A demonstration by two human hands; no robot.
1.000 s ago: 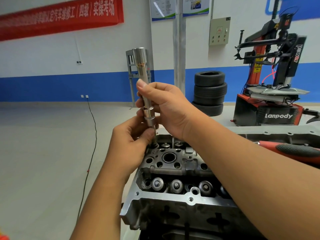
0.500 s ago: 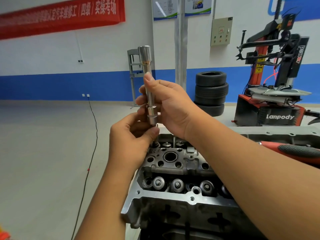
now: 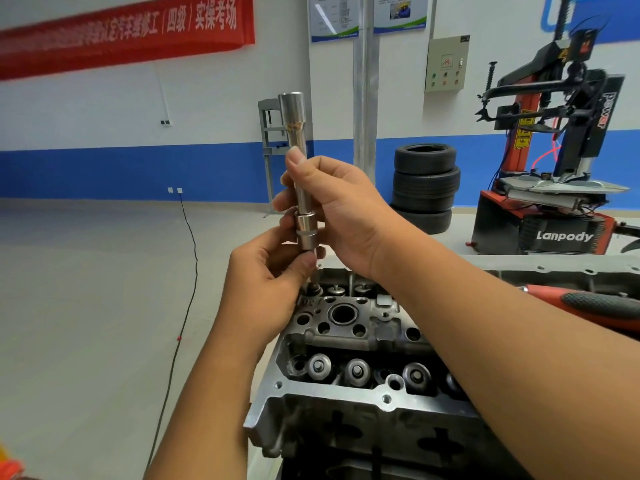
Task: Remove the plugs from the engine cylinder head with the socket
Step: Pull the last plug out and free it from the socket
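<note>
Both hands meet at mid-frame: the right hand (image 3: 341, 216) is curled round the upright socket (image 3: 300, 174), thumb along its shaft; the left hand (image 3: 266, 282) pinches its lower end, perhaps a plug there, hidden by fingers. The cylinder head (image 3: 349, 344) lies just below, lower centre. Tyres (image 3: 424, 187) stand behind.

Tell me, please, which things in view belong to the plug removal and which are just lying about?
In use:
socket, upright, in right hand
left hand, pinching at the socket's lower end
cylinder head

Lying about:
red-handled tool beside the head
stacked tyres
tyre changer
floor cable
</note>
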